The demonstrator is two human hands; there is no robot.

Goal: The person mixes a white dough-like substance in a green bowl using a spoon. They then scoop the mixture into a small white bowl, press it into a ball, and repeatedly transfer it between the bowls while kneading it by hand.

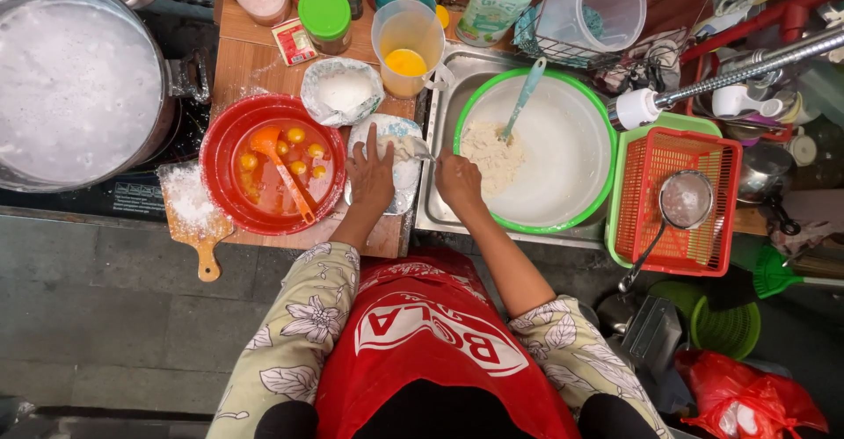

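Observation:
My left hand [371, 175] rests flat on an open plastic bag of white powder [400, 140] lying on the wooden counter. My right hand [457, 180] is closed on a metal spoon [420, 152] whose bowl dips into that bag. Just to the right, a large white bowl with a green rim [591, 123] sits in the sink and holds a heap of pale flour [492, 153] and a teal spatula [523, 96]. Left of my hands, a red bowl [220, 140] holds several egg yolks and an orange spoon [283, 168].
A big pot of white foamy liquid [75, 79] fills the top left. Another bag of white powder [341, 92], a jug with yellow liquid [408, 39], jars and bottles stand behind. A floured cutting board [195, 215], a red basket with a strainer [677, 202] and a tap [703, 83] lie around.

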